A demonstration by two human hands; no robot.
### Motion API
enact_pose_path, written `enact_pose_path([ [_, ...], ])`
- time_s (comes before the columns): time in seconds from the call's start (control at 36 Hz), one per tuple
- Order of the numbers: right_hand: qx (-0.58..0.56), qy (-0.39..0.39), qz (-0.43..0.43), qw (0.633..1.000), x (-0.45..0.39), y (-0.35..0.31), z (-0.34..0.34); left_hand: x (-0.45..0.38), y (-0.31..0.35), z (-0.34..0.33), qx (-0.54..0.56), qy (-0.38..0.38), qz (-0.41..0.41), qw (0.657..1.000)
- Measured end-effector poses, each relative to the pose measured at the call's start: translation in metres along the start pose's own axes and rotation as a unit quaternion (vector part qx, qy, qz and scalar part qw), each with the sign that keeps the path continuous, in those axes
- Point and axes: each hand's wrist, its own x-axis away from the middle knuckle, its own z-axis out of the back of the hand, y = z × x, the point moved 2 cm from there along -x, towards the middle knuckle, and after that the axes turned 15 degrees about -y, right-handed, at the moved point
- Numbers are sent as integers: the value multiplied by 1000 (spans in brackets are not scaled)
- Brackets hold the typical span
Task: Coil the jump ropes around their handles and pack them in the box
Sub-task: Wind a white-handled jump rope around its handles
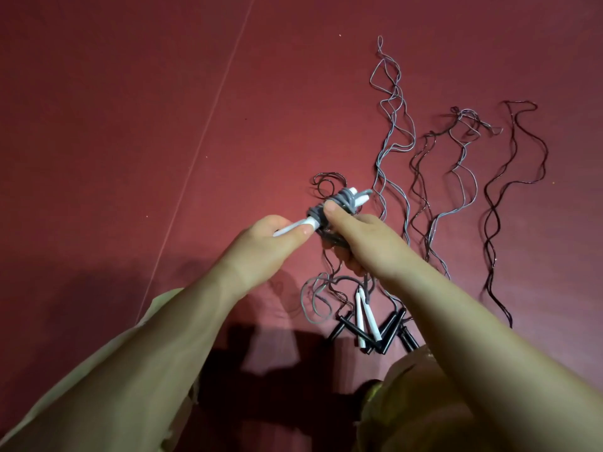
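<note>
The person holds one jump rope up over the red floor (pixel 130 141), working it between both hands. The left hand (pixel 277 236) is curled round the near end of the white handles (pixel 295 227), thumb lying along them. The right hand (pixel 362 236) pinches the grey coil (pixel 329 208) wound about the handles, thumb pressed on top of the turns and fingers wrapped underneath; the far tips of the handles (pixel 354 192) poke out beyond the wrap.

Below the hands a loose grey cord (pixel 310 298) hangs down and loops on the floor, close to a second pair of white handles (pixel 367 319) and several black handles (pixel 388 334) lying in a heap. More ropes, grey (pixel 391 125) and dark (pixel 496 203), stretch away in wavy lines to the right.

The risk, as I judge it, lies in that thumb: ease it too early and the springy turns may slide off the handle tips and unwind. The trailing cord also lies just beside the other ropes' loops, so a pull on it could drag a neighbour along or snarl the heap. I can also see a small dark loop (pixel 326 181) behind the coil, which may catch in it.

No box shows anywhere in view, so the packing place is unknown from here. I can make out no brand, label or writing on the handles or ropes.
</note>
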Motion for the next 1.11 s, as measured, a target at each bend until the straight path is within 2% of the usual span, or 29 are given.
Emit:
enact_pose_path([
  [0.22, 22, 32, 45, 998, -4, 4, 6, -2, 0, -5, 12, -29, 0, 999],
  [0.28, 10, 42, 62, 997, -4, 4, 7, -1, 1, -4, 10, -61, -5, 998],
  [0.33, -22, 48, 81, 995, -4, 2, 8, 2, 4, -7, 75, -117, -1, 990],
  [0.39, -71, 45, 104, 991, -1, -3, 9, 7, 7, -11, 200, -185, 44, 961],
  [0.5, -149, 23, 143, 978, 3, -9, 9, 16, 15, -14, 369, -329, 71, 866],
  [0.58, -142, 13, 170, 975, 6, -11, 6, 22, 16, -17, 418, -400, 56, 814],
  [0.67, -110, -4, 203, 973, 8, -12, 4, 23, 15, -21, 418, -445, 26, 792],
  [0.72, -118, -19, 212, 970, 8, -11, 4, 22, 15, -21, 409, -436, 19, 801],
  [0.89, -77, -71, 168, 980, 3, -7, 6, 16, 17, -15, 346, -336, 0, 876],
  [1.11, 47, -3, 111, 993, -2, -4, 9, 14, 20, -20, 292, -214, 12, 932],
])
